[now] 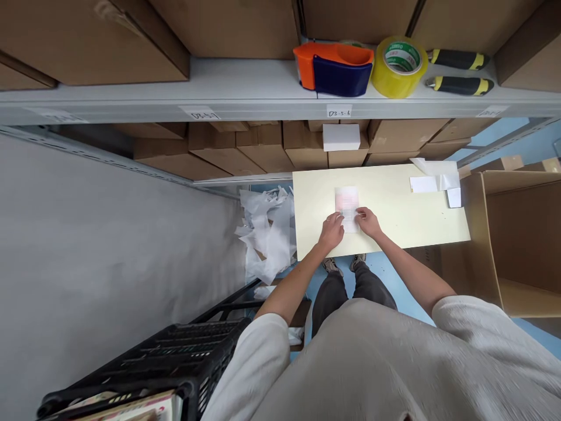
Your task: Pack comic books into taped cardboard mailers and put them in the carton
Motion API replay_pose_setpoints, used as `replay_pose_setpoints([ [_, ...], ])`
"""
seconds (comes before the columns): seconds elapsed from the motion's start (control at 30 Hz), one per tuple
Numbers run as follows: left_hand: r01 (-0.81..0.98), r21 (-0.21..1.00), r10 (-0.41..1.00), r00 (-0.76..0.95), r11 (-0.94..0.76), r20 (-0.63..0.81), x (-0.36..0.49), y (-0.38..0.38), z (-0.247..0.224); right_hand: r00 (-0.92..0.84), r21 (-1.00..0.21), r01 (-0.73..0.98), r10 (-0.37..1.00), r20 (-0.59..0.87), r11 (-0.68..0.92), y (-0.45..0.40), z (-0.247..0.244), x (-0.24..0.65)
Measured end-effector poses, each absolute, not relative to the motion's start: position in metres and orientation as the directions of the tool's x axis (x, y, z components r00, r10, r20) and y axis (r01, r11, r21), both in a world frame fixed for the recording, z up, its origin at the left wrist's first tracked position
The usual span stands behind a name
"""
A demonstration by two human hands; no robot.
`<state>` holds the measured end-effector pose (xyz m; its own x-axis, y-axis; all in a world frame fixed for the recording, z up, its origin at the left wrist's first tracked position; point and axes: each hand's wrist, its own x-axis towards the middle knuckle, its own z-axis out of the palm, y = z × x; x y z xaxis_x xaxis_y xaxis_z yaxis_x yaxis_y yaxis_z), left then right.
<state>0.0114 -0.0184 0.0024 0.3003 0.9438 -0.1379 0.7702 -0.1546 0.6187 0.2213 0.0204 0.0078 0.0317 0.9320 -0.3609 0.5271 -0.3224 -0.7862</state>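
A small pink-and-white printed sheet of paper (348, 200) lies on the pale tabletop (385, 206). At its lower left edge, my left hand (332, 231) has bent fingers closed on the paper. Opposite it, my right hand (369, 222) grips the right edge between thumb and fingers. The print is too small to read. Farther right on the table are white cards (423, 185) with translucent wrapping, and a small white-topped piece with a dark edge (454, 197).
A shelf over the table's far side holds an orange-and-blue tape dispenser (339, 70), yellow tape roll (400, 67) and two utility knives (460, 86). Crumpled white wrapping (268, 234) lies left of the table. An open carton (491, 245) stands right; a black crate (175, 356) is lower left.
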Motion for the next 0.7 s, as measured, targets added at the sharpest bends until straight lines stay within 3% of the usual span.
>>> replay_pose_setpoints([
  [0.4,0.856,0.516,0.969,0.15,-0.028,-0.195,-0.07,0.001,0.005,-0.157,-0.88,0.387,0.921,-0.357,-0.276,0.056,-0.001,0.127],
  [0.7,0.863,0.506,0.964,0.124,0.012,-0.234,-0.099,0.025,0.001,-0.231,-0.907,0.354,0.919,-0.32,-0.227,0.075,-0.006,0.092],
])
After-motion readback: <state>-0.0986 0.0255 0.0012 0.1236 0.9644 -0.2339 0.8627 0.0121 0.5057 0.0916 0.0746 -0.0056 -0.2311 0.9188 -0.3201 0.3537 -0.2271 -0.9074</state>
